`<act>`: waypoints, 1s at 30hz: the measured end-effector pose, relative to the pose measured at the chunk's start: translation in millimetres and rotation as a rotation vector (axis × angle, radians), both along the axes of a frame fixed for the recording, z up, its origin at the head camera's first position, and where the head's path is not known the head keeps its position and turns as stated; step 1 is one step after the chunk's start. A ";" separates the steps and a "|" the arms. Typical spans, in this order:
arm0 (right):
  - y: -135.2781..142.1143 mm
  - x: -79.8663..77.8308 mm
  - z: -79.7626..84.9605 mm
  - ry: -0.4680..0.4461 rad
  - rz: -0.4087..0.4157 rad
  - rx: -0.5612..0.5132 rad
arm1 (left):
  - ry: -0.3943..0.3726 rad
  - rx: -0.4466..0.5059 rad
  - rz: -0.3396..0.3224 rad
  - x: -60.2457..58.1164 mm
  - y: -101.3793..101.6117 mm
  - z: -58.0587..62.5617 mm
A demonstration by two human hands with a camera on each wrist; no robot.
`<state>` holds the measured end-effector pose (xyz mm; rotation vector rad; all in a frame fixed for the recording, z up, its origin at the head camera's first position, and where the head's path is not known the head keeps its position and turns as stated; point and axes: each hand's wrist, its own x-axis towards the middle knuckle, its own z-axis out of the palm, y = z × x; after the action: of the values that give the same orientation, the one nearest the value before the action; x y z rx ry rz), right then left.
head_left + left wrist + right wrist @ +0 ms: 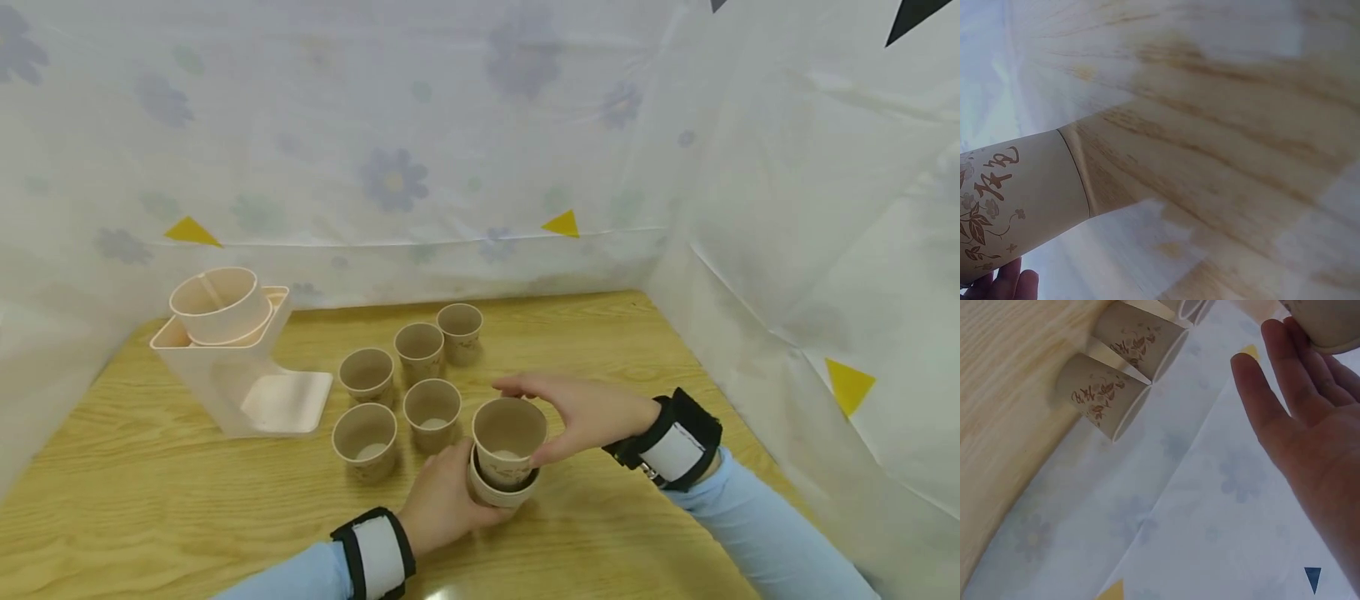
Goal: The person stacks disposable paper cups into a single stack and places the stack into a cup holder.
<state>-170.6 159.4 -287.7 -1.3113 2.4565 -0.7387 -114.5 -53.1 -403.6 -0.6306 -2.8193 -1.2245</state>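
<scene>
Near the table's front, my left hand [447,500] holds a short stack of beige paper cups [501,496] from its left side, thumb in front. An upper paper cup [508,433] sits partly inside the stack, its rim standing well above the others. My right hand [596,410] holds this upper cup from the right, thumb on the near side and fingers behind. In the left wrist view a cup wall [1029,194] shows brown printed leaves and lettering, with left fingertips [1007,284] under it. The right wrist view shows right fingers against a cup [1335,322] at the top corner.
Several matching cups [365,442] stand upright in a loose group left of and behind the hands. Farther left is a beige plastic stand [217,375] with a round container [217,304] on top. Flowered white sheeting [420,150] encloses the wooden table [225,517].
</scene>
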 end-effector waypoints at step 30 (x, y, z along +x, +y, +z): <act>-0.2 -3.1 -96.2 -0.305 0.074 -0.203 | 0.026 -0.019 0.028 3.1 2.6 2.4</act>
<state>-173.7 159.2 -384.0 -1.2421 2.1263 -1.1034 -111.3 -50.5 -401.1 -0.6013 -2.8123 -1.1779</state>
